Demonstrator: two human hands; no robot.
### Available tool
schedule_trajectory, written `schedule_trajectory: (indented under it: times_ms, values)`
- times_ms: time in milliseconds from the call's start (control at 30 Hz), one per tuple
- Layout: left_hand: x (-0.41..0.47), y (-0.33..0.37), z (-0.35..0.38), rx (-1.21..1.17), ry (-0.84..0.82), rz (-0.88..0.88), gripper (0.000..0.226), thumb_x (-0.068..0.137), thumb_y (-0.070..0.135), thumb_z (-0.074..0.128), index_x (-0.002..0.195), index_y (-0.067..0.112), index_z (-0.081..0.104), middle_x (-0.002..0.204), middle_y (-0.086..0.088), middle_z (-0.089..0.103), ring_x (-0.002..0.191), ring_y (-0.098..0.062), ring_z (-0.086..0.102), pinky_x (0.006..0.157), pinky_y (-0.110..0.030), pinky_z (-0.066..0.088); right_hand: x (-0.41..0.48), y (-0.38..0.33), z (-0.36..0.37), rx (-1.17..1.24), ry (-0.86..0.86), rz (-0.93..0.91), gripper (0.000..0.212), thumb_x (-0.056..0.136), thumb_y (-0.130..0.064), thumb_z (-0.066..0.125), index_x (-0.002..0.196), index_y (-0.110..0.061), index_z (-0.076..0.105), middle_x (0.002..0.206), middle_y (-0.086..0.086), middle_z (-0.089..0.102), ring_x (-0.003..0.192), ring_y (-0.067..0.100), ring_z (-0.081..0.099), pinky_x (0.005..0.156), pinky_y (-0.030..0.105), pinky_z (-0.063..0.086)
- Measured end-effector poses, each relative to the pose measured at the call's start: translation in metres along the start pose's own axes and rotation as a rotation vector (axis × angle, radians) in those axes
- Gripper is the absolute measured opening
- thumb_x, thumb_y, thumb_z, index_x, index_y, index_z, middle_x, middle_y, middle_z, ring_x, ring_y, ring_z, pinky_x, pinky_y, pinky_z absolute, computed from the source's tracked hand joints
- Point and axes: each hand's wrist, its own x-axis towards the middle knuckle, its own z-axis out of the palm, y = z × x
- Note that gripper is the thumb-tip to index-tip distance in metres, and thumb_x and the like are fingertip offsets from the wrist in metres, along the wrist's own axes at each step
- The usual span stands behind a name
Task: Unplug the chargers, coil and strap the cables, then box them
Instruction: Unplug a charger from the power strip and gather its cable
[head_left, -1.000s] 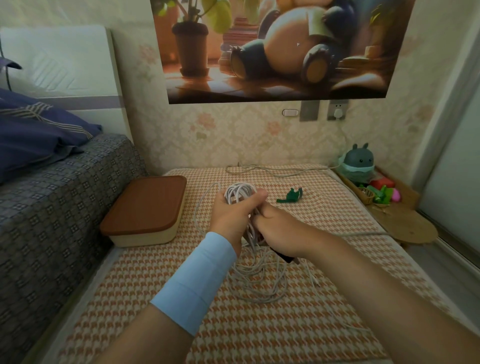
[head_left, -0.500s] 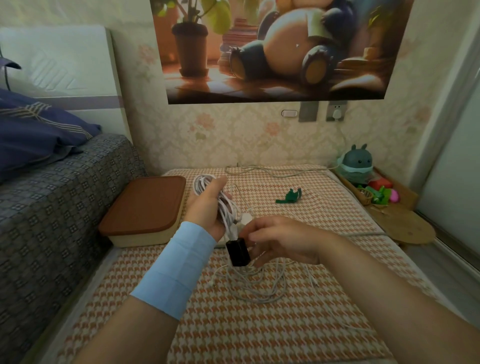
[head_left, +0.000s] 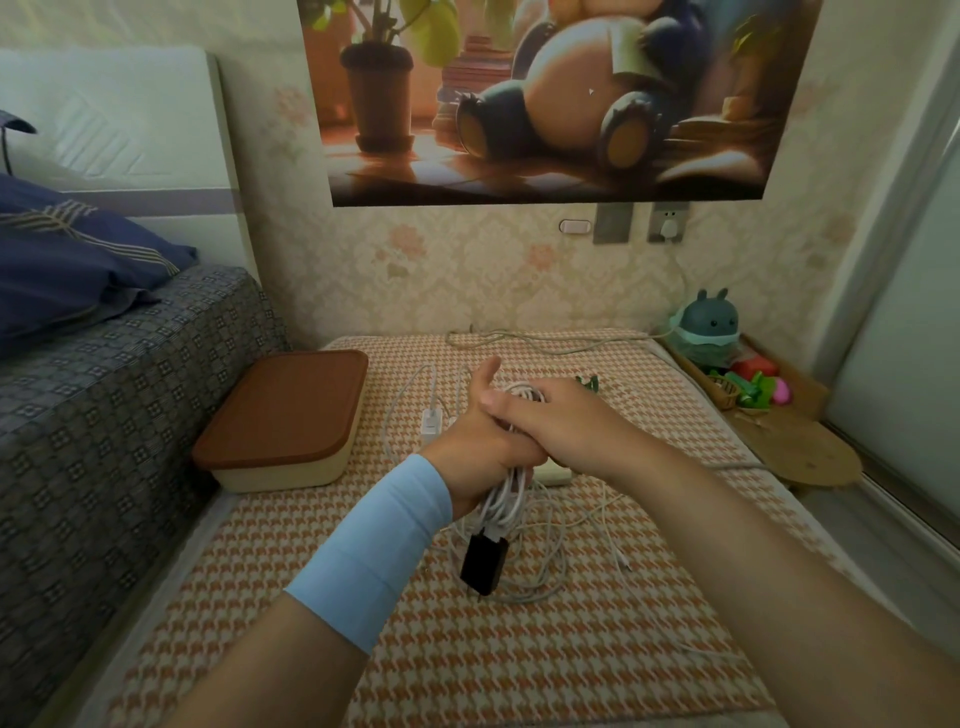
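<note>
Cable coil (head_left: 506, 499) sits clenched in fingers of the left hand (head_left: 475, 441), charger (head_left: 484, 564) dangling at six o'clock, right hand (head_left: 563, 423) pressing flat to steady loops.

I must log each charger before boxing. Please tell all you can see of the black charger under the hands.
The black charger is a small boxy block, seemingly matt plastic, unplugged. It hangs tilted from the end of the white cable coil, which the left hand grips just above it. Its lower end is over loose white cables on the checked mat; whether it touches them I cannot tell.
</note>
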Motion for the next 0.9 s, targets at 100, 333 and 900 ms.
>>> schedule_trajectory:
  times_ms: [100, 333, 900]
  values:
    - [0.004, -0.003, -0.001, 0.005, -0.005, -0.054, 0.115, 0.083, -0.013, 0.062, 0.154, 0.033, -0.016, 0.116, -0.011, 0.065, 0.068, -0.009, 0.069, 0.059, -0.023, 0.053, -0.002, 0.001, 0.002, -0.002, 0.041, 0.026, 0.049, 0.096, -0.049, 0.057, 0.072, -0.006, 0.055, 0.064, 0.007, 0.050, 0.058, 0.020, 0.048, 0.058, 0.032, 0.037]
    - [0.000, 0.002, -0.006, 0.297, -0.048, -0.123, 0.036, 0.073, 0.016, 0.081, 0.106, 0.010, 0.066, 0.087, -0.010, 0.075, 0.082, -0.025, 0.073, 0.086, -0.043, 0.058, 0.002, 0.009, -0.003, 0.200, 0.189, 0.125, 0.024, 0.098, -0.027, 0.051, 0.078, -0.015, 0.047, 0.072, 0.011, 0.042, 0.059, 0.022, 0.033, 0.050, 0.032, 0.027]
    - [-0.007, -0.001, -0.009, -0.118, -0.523, -0.274, 0.016, 0.097, 0.020, 0.050, 0.088, 0.009, 0.057, 0.060, 0.004, 0.035, 0.040, -0.007, 0.034, 0.073, -0.030, 0.053, -0.006, 0.019, -0.014, -0.028, 0.203, -0.368, 0.009, 0.089, -0.039, 0.074, 0.090, -0.030, 0.076, 0.085, -0.015, 0.072, 0.084, 0.002, 0.068, 0.076, 0.024, 0.053]
